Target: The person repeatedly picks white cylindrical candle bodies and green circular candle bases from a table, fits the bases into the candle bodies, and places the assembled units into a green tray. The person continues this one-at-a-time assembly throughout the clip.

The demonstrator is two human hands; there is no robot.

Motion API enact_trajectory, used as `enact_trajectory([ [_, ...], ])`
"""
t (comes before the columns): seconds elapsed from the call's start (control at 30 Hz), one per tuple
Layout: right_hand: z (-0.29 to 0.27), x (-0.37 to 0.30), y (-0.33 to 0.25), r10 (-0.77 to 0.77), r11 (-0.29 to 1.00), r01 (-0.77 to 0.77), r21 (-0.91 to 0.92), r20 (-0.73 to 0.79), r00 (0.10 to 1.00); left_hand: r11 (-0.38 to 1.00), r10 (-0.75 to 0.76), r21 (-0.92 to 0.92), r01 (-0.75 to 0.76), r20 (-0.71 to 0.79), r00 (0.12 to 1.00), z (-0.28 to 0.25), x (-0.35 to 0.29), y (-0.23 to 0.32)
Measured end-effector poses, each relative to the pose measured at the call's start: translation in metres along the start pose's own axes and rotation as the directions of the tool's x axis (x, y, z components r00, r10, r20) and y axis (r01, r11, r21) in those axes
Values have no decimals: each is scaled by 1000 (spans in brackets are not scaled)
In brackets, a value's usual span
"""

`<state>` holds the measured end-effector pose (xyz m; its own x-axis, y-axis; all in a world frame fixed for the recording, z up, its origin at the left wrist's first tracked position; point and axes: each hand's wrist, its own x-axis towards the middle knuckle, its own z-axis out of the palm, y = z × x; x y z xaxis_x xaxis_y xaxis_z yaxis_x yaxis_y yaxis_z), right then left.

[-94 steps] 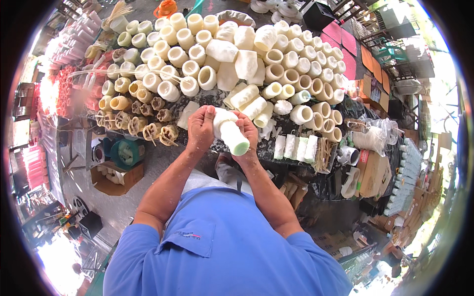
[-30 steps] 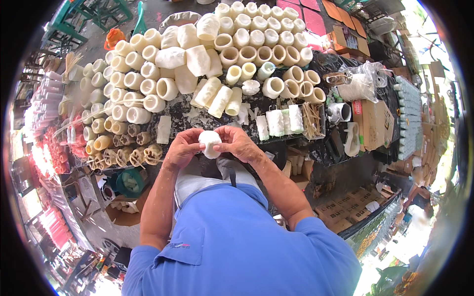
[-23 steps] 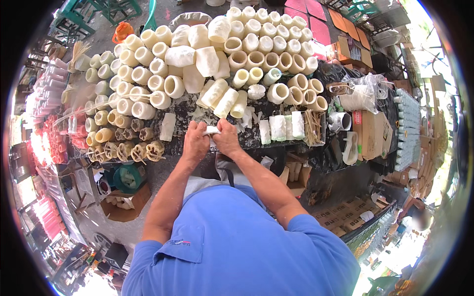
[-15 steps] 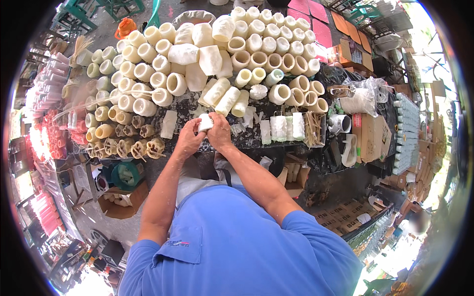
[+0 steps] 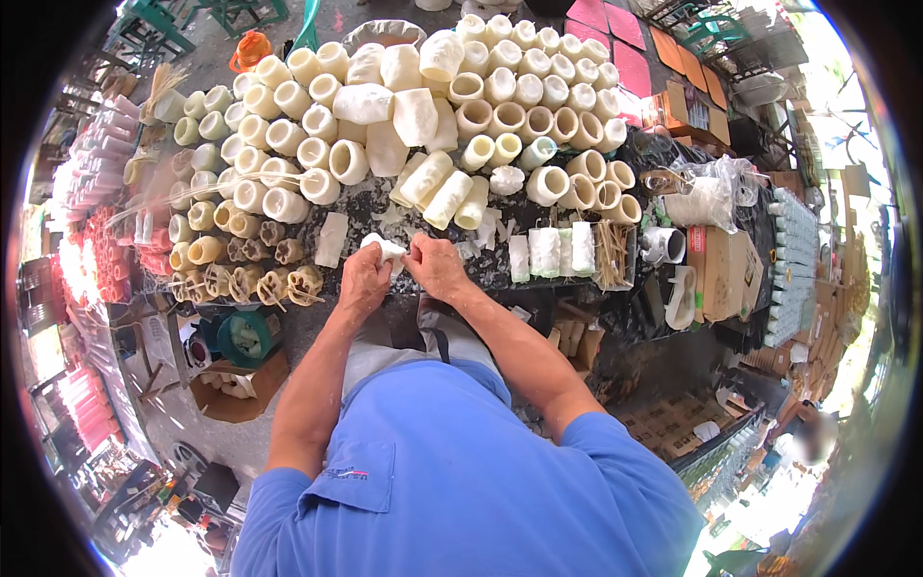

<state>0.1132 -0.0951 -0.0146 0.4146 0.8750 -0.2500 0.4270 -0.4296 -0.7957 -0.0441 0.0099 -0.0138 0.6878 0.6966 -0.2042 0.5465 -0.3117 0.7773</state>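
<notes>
Over the near edge of the dark table, my left hand is closed around a small white wax piece. My right hand is just to its right, fingers curled in a pinch beside the piece; what they hold, if anything, is too small to make out. Beyond the hands lie several cream wax cylinders on their sides. A flat pale wax block rests left of my left hand. Several white ridged candles stand in a row to the right, alongside a box of thin brown sticks.
Rows of hollow cream wax cups cover the table's far side. White flakes are scattered on the dark tabletop. A cardboard box and a bagged string roll sit at right. Under the table's left are a green tub and an open carton.
My hands have moved slightly apart and a little lower. The right hand has come off the white piece's side, while the left keeps hold of it.
</notes>
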Motion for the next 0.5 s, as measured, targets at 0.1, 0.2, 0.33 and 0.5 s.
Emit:
enact_trajectory([
  [0.1, 2, -2, 1, -73, 979, 78, 186, -35, 997, 982, 170, -89, -168, 17, 985, -3, 9, -7],
  [0.2, -8, -3, 5, 13, 669, -361, 650, 474, 880, 954, 80, -299, -29, 159, 984, -11, 15, -15],
  [0.33, -11, -4, 5, 72, 805, -244, 541, 319, 945, 949, -65, -291, 119, 190, 980, -10, 14, -16],
  [0.5, 24, -4, -6, -9, 989, 4, 146, 37, 999, 985, 168, 68, -161, -118, 979, 1, 9, -9],
])
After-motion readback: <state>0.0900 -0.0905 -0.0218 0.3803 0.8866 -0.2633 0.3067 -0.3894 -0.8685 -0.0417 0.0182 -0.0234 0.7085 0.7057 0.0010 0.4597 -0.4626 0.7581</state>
